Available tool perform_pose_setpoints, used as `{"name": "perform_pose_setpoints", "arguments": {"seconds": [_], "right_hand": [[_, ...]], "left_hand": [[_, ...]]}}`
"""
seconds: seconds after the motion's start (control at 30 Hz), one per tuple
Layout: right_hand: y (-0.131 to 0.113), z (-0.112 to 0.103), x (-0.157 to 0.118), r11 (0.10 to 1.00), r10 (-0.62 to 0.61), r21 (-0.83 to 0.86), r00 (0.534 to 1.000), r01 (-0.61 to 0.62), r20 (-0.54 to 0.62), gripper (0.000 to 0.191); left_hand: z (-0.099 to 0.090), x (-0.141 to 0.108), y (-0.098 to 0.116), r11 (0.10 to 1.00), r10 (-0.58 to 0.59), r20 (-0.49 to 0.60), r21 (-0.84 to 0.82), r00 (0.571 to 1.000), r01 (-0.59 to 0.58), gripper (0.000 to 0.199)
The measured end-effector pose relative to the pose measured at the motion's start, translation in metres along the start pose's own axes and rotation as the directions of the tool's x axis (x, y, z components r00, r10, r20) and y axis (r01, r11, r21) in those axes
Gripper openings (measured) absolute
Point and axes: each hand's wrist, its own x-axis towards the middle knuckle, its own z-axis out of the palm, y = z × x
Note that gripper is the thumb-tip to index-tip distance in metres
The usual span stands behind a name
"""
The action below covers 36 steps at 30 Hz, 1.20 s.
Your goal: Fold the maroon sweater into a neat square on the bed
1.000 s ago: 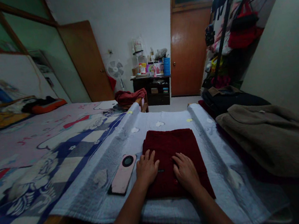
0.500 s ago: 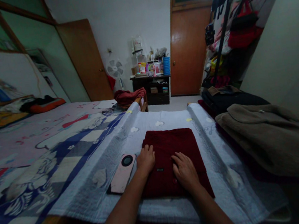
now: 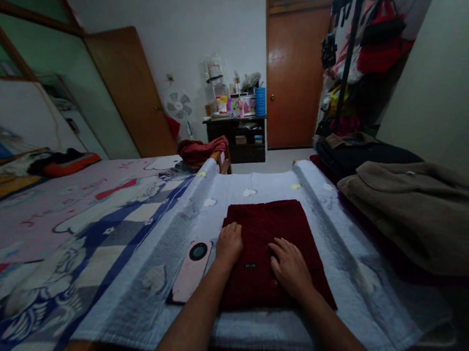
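A folded dark red button-up garment (image 3: 275, 219) lies flat on a light blue patterned cloth (image 3: 264, 333) in front of me. A small dark label and a button show on its front. At its left edge is my left hand (image 3: 228, 244), its fingers curled down and together on the fabric. My right hand (image 3: 290, 266) rests palm down on the right part of the garment, fingers stretched out and slightly apart. Left of my left hand lies a pink phone (image 3: 191, 273) with a round black camera ring, a dark flat thing partly showing under it.
A bed with a patterned sheet (image 3: 108, 232) spreads on the left. On the right, a brown fleece garment (image 3: 421, 214) and dark folded clothes (image 3: 365, 152) are piled. Farther back stand a black cabinet (image 3: 240, 154), a white fan (image 3: 179, 107) and a wooden door (image 3: 299, 75).
The fingers of my left hand have curled in more at the garment's left edge, and the wrist has shifted slightly. My right hand and the garment look the same.
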Motion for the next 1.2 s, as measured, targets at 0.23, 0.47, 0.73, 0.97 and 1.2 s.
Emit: {"name": "perform_pose_setpoints", "arguments": {"seconds": [0.23,0.47,0.73,0.97,1.2], "right_hand": [[0.001,0.0,0.001,1.0,-0.008,0.001,1.0,0.008,0.005,0.038],[0.0,-0.002,0.0,1.0,-0.002,0.016,1.0,0.002,0.003,0.038],[-0.002,-0.004,0.0,0.999,0.008,0.032,1.0,-0.007,-0.007,0.039],[-0.003,-0.003,0.001,0.999,0.017,0.034,1.0,-0.018,0.004,0.039],[-0.002,-0.004,0.001,1.0,0.016,0.025,1.0,-0.016,0.004,0.039]], "left_hand": [[0.002,0.001,-0.002,1.0,0.0,0.056,-0.028,0.998,0.002,0.045],[-0.005,0.005,-0.002,1.0,-0.014,0.146,-0.007,0.989,0.015,0.053],[-0.01,0.018,-0.003,1.0,0.0,0.145,-0.01,0.989,0.001,0.052],[-0.008,0.032,0.004,0.993,-0.112,0.165,0.061,0.98,0.103,0.055],[-0.005,0.035,0.007,0.988,-0.153,0.122,0.058,0.981,0.147,0.057]]}}
